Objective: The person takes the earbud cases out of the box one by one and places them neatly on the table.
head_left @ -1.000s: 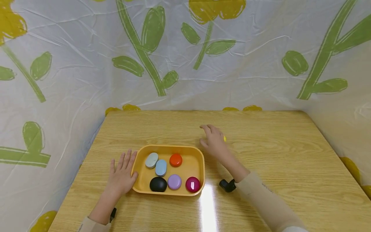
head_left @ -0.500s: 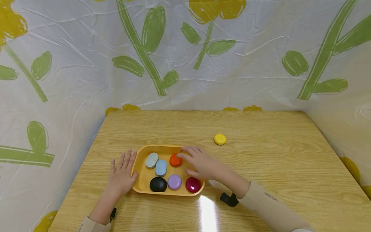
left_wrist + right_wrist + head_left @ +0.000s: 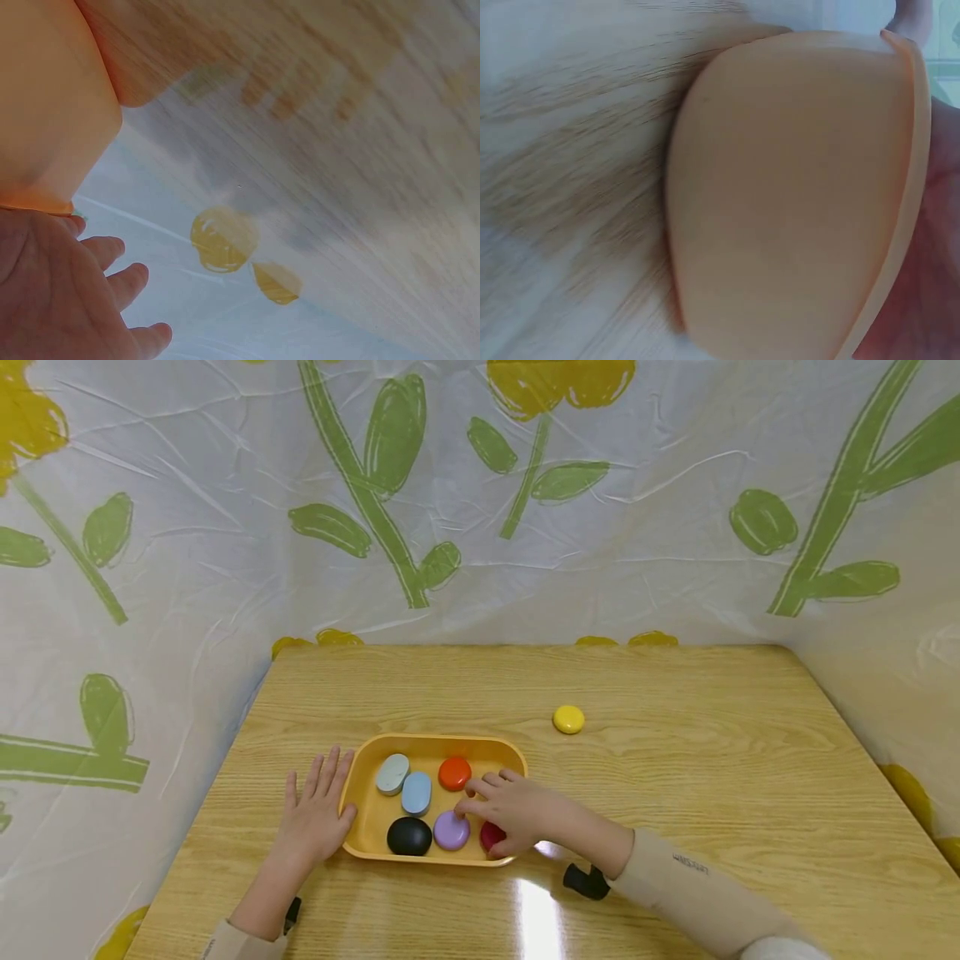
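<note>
In the head view, an orange tray (image 3: 431,860) holds several smooth, rounded pebble-like pieces. My left hand (image 3: 318,818) rests at the tray's left side with fingers spread and thumb against the rim; the left wrist view also shows this hand (image 3: 60,292) by the tray wall (image 3: 45,97). My right hand (image 3: 517,810) reaches over the right rim, fingers bent loosely. It partly covers the magenta piece (image 3: 491,836), thumb over its near side. The index fingertip is at the lilac piece (image 3: 452,832); contact cannot be told. In the right wrist view, the tray wall (image 3: 787,187) hides the fingertips.
Also in the tray are a red piece (image 3: 454,772), a pale grey one (image 3: 392,774), a light blue one (image 3: 416,794) and a black one (image 3: 409,837). A yellow piece (image 3: 568,719) lies on the wooden table (image 3: 712,760) behind the tray's right end. Flower-patterned sheeting encloses the table.
My right hand has left the yellow piece on the table and moved left and nearer, into the tray over the magenta piece. The left hand stays where it was.
</note>
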`<control>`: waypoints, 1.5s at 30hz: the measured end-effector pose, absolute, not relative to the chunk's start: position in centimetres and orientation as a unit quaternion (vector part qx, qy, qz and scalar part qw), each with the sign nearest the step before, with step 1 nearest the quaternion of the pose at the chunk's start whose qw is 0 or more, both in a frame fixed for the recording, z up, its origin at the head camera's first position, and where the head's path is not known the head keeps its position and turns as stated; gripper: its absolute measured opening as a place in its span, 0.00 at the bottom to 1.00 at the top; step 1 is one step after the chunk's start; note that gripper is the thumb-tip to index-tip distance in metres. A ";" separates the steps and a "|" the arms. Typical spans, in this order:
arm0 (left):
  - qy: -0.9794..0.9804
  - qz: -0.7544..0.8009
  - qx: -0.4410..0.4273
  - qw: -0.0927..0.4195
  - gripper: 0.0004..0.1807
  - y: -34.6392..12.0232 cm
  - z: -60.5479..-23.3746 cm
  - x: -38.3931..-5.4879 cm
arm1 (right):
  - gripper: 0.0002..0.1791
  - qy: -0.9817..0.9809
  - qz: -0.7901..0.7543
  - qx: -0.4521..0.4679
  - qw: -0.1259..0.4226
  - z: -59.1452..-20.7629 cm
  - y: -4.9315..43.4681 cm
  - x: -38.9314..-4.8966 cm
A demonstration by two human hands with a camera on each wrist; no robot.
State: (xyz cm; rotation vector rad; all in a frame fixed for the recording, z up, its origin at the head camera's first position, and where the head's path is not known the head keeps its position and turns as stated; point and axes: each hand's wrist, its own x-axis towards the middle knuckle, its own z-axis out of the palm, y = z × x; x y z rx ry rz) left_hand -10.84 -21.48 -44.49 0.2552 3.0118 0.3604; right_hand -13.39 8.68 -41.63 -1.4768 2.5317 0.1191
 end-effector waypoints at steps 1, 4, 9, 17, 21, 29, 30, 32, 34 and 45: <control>0.988 0.118 0.084 0.049 0.37 -21.5 -44.5 -10.8 | 0.32 0.859 0.050 -0.498 0.111 -41.5 8.5 -13.4; 0.989 0.114 0.085 0.050 0.37 -21.4 -44.6 -10.9 | 0.33 0.860 0.082 -0.486 0.131 -41.1 8.1 -13.4; 0.988 0.118 0.086 0.050 0.37 -21.3 -44.6 -10.9 | 0.33 0.866 0.105 -0.464 0.157 -41.2 7.7 -13.5; 0.988 0.122 0.087 0.045 0.36 -21.3 -44.4 -10.8 | 0.31 0.876 0.054 -0.446 0.177 -41.7 7.8 -13.9; 0.987 0.124 0.086 0.048 0.36 -21.4 -44.3 -10.9 | 0.28 0.879 0.035 -0.443 0.172 -41.9 7.8 -14.1; 0.988 0.121 0.085 0.049 0.36 -21.4 -44.4 -10.9 | 0.26 0.879 0.028 -0.443 0.174 -42.3 7.7 -14.0; 0.988 0.120 0.085 0.048 0.36 -21.4 -44.4 -10.9 | 0.26 0.880 0.027 -0.440 0.177 -42.3 7.7 -14.0; 0.988 0.119 0.086 0.048 0.36 -21.5 -44.4 -10.9 | 0.26 0.882 0.024 -0.435 0.179 -42.5 7.6 -13.9; 0.988 0.119 0.085 0.049 0.36 -21.5 -44.5 -10.9 | 0.26 0.884 0.022 -0.432 0.178 -42.7 7.6 -13.9; 0.988 0.117 0.084 0.050 0.36 -21.5 -44.7 -11.0 | 0.25 0.891 0.008 -0.436 0.127 -43.4 7.5 -13.8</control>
